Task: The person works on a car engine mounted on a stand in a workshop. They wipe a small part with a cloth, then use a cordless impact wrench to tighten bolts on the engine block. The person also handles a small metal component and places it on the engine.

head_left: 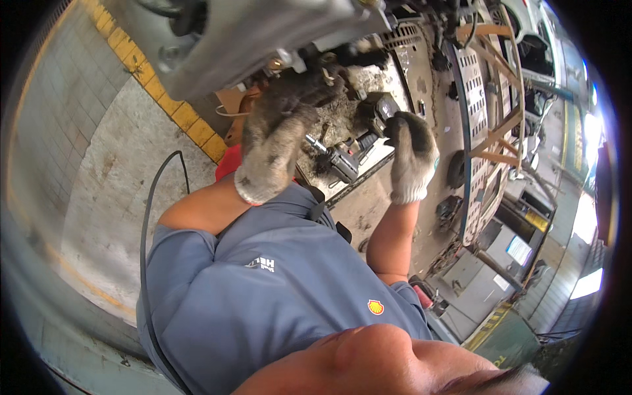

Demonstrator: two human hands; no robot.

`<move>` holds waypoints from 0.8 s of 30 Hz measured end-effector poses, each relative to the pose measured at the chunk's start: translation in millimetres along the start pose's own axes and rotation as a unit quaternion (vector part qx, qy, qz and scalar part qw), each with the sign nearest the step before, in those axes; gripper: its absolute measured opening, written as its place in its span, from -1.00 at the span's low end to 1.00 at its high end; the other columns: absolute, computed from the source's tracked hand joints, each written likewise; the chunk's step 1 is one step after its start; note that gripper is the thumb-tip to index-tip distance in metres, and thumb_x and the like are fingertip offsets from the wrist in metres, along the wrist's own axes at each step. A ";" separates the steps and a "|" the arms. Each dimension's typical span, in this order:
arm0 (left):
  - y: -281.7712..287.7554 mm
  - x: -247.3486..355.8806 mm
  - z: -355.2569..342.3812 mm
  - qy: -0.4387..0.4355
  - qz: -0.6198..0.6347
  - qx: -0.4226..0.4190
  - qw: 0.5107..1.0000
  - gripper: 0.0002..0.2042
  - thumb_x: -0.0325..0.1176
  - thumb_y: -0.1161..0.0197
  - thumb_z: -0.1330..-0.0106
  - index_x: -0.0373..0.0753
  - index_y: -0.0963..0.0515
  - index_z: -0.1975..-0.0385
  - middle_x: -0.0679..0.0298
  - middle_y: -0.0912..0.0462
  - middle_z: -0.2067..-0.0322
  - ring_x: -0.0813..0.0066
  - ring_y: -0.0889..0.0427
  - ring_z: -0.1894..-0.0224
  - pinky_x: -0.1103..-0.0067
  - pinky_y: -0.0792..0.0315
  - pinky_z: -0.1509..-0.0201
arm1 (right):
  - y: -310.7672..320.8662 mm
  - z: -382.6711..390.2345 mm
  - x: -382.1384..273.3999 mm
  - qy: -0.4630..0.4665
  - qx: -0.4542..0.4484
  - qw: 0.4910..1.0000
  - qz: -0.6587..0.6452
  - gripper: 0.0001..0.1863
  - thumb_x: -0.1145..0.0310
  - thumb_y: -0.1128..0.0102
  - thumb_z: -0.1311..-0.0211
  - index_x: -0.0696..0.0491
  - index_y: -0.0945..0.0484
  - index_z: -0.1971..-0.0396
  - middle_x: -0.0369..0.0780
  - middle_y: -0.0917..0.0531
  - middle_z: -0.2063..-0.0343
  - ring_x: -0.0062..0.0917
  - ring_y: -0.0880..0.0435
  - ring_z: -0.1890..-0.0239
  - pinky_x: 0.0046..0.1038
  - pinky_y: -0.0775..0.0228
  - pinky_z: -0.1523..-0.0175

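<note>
My left hand (270,141), in a dirt-blackened knit glove, reaches up beneath a large grey metal housing (237,46). Its fingers close around a dark, greasy part there; what exactly they grip is hidden. To the right, my right hand (413,148) wears a similar glove with a white cuff. Its fingers are curled in beside a dark block-shaped object (378,108), and whatever they hold does not show clearly. Between my hands, a black and grey power tool (342,163) with a shiny metal tip lies on a dirty tray (388,153).
A black cable (146,243) hangs at my left. Yellow floor blocks (172,105) run along the far left. On the right stand a perforated metal panel (475,99), a wooden frame (503,125) and a grey cabinet (490,276). Part of a vehicle (536,46) shows at the far right.
</note>
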State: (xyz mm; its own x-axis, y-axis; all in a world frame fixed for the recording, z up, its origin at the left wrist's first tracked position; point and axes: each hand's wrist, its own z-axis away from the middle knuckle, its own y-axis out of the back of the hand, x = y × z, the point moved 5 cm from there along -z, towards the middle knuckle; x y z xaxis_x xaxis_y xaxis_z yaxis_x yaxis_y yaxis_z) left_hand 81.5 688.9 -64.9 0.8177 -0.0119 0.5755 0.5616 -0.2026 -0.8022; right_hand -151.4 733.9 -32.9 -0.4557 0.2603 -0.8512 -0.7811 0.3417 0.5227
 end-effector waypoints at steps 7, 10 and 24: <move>1.2 -0.5 15.2 -0.062 -0.199 0.014 0.978 -0.52 -0.45 -0.01 -0.44 -0.46 -0.30 -0.34 -0.05 -0.49 -0.24 0.09 -0.52 -0.28 0.25 -0.36 -0.41 | 0.6 9.6 143.4 0.053 -0.168 0.913 0.367 -0.52 0.07 -0.34 -0.29 0.05 -0.62 -0.10 0.01 -0.63 -0.16 -0.12 -0.63 -0.16 -0.21 -0.43 -0.32; -10.4 1.2 18.4 -0.084 -0.222 0.069 0.969 -0.62 -0.52 -0.02 -0.44 -0.46 -0.42 -0.22 0.02 -0.58 -0.08 0.25 -0.63 -0.11 0.39 -0.53 -0.24 | -57.5 31.4 131.3 0.074 -0.321 0.832 0.446 -0.38 -0.06 -0.31 -0.28 0.03 -0.55 -0.20 0.03 -0.58 -0.21 -0.08 -0.51 -0.29 -0.15 -0.30 -0.40; 102.9 -178.0 127.9 0.430 -0.493 0.104 0.749 -0.26 0.28 -0.12 -0.41 -0.37 -0.48 -0.21 -0.06 -0.69 -0.06 0.11 -0.68 -0.10 0.35 -0.50 -0.18 | -85.6 57.2 191.2 0.185 -0.266 0.831 0.452 -0.25 -0.03 -0.39 -0.13 0.04 -0.46 -0.27 -0.04 -0.62 -0.16 -0.11 -0.51 -0.29 -0.08 -0.20 -0.43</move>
State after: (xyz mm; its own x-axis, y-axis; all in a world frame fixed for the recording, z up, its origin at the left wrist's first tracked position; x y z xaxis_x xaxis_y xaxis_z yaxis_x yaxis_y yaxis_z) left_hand 9.9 795.5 -270.2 -0.3406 -0.6021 0.7221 0.9199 -0.3721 0.1236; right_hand -147.3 806.1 -237.7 -0.9820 -0.1364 -0.1307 -0.0820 -0.3157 0.9453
